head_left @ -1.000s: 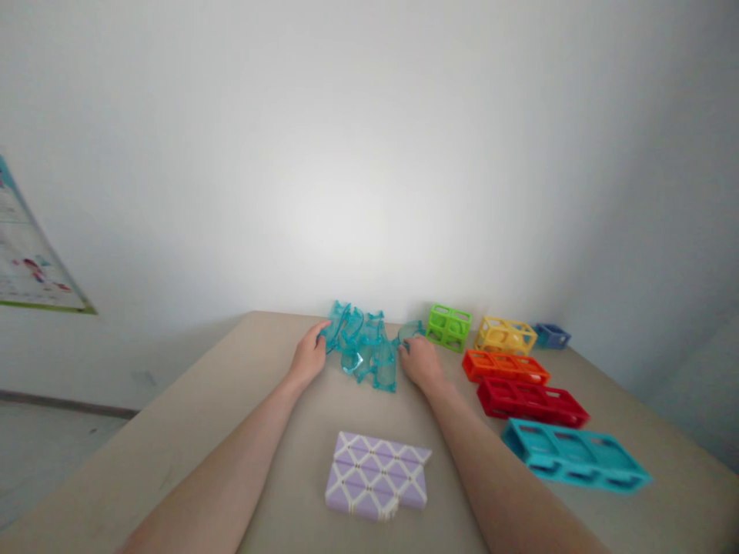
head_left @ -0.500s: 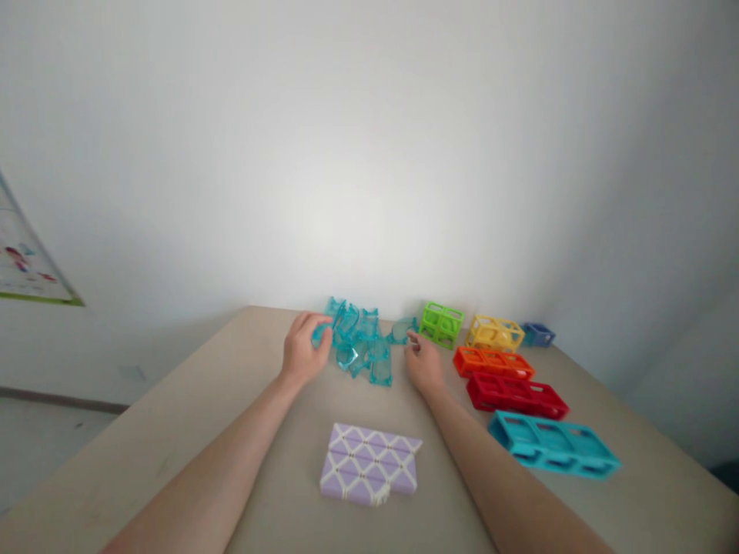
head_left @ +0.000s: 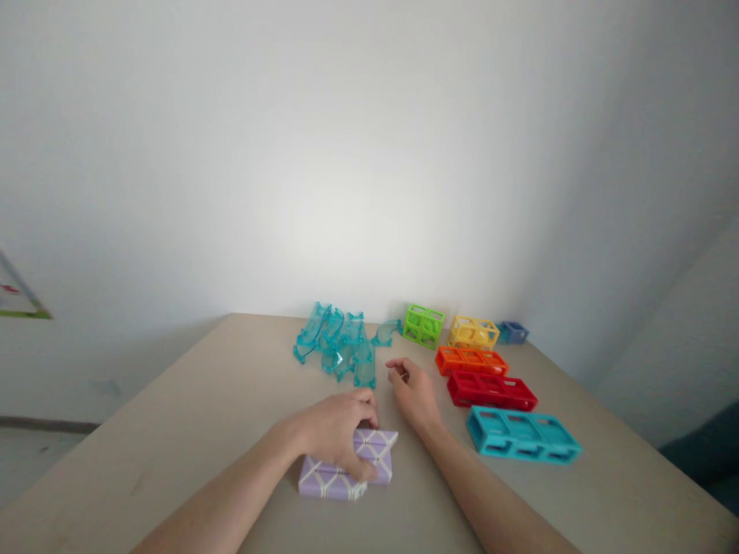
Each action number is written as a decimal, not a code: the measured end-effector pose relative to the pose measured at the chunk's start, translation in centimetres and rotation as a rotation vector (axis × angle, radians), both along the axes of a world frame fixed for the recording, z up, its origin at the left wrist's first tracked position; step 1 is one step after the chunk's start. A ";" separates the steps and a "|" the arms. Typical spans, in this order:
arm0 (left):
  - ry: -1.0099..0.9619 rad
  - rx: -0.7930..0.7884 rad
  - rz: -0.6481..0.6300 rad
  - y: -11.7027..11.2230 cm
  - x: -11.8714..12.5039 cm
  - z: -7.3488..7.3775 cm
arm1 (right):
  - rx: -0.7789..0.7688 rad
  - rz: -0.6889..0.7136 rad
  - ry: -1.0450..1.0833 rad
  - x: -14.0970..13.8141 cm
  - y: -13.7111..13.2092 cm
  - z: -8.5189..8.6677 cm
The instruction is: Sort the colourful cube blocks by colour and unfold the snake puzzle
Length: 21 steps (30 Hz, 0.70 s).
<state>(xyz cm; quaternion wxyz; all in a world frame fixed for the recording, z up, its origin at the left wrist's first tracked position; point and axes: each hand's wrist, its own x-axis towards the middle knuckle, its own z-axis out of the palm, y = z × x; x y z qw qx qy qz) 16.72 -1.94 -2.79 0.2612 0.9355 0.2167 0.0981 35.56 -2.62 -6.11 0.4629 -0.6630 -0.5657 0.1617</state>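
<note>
Fingers of the left hand [head_left: 338, 427] curl at the far edge of the purple and white block [head_left: 381, 452], low in the middle of the frame. The thumb lies on top of the block. The hand hides a big part of it, so I cannot tell if the hand holds it tight. The right hand [head_left: 414, 394] is just up and to the right, with nothing in it. Its fingers bend in a loose way, and some of them are hard to see.

Clear teal pieces [head_left: 340, 346] lie in a pile past the hands. They are see-through and overlap, so it is hard to count them. A dark blue frame [head_left: 513, 332] is partly hidden behind the yellow frame [head_left: 473, 332]. The poster [head_left: 10, 285] is cut off at the left edge. Something dark [head_left: 707, 446] at the right edge is cut off too, and I cannot tell what it is.

Half a second ago, the left hand was up by the teal pile and the block was in plain sight. Now the right hand is lower too. Less of the poster shows, and the things sit more to the left in the frame.
</note>
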 end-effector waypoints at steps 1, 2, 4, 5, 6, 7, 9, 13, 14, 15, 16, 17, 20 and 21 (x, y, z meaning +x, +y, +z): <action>0.008 0.024 0.033 0.2 -0.1 0.0 | -0.008 0.016 -0.015 -0.2 -0.1 0.2; 0.012 0.049 0.071 0.4 -0.1 -0.1 | -0.017 0.032 -0.034 -0.5 -0.2 0.3; 0.012 0.091 0.153 0.7 -0.2 -0.2 | -0.037 0.052 -0.079 -0.8 -0.6 0.4; 0.005 0.105 0.194 0.9 -0.2 -0.3 | -0.049 0.055 -0.105 -0.9 -0.7 0.4; -0.006 0.114 0.229 1.0 -0.2 -0.4 | -0.061 0.055 -0.131 -0.9 -0.9 0.4; -0.022 0.117 0.257 1.2 -0.3 -0.4 | -0.071 0.053 -0.157 -0.9 -0.9 0.3; -0.053 0.114 0.295 1.3 -0.2 -0.5 | -0.086 0.038 -0.211 -0.6 -0.7 0.1; -0.059 0.094 0.289 1.4 -0.1 -0.8 | -0.087 -0.056 -0.337 0.5 1.4 -0.3; -0.055 0.091 0.280 1.4 -0.1 -0.8 | -0.092 -0.085 -0.373 0.7 2.2 -0.4; -0.054 0.088 0.273 1.4 -0.1 -0.8 | -0.096 -0.108 -0.409 0.9 2.9 -0.5; -0.055 0.085 0.269 1.4 -0.1 -0.9 | -0.100 -0.122 -0.445 1.0 3.7 -0.6; -0.059 0.082 0.270 1.4 0.0 -0.9 | -0.102 -0.130 -0.478 1.1 4.4 -0.6; -0.089 0.072 0.275 1.5 -0.1 -1.1 | -0.095 -0.114 -0.561 1.1 6.1 -0.7; -0.105 0.074 0.274 1.6 -0.1 -1.1 | -0.092 -0.102 -0.583 1.0 6.5 -0.8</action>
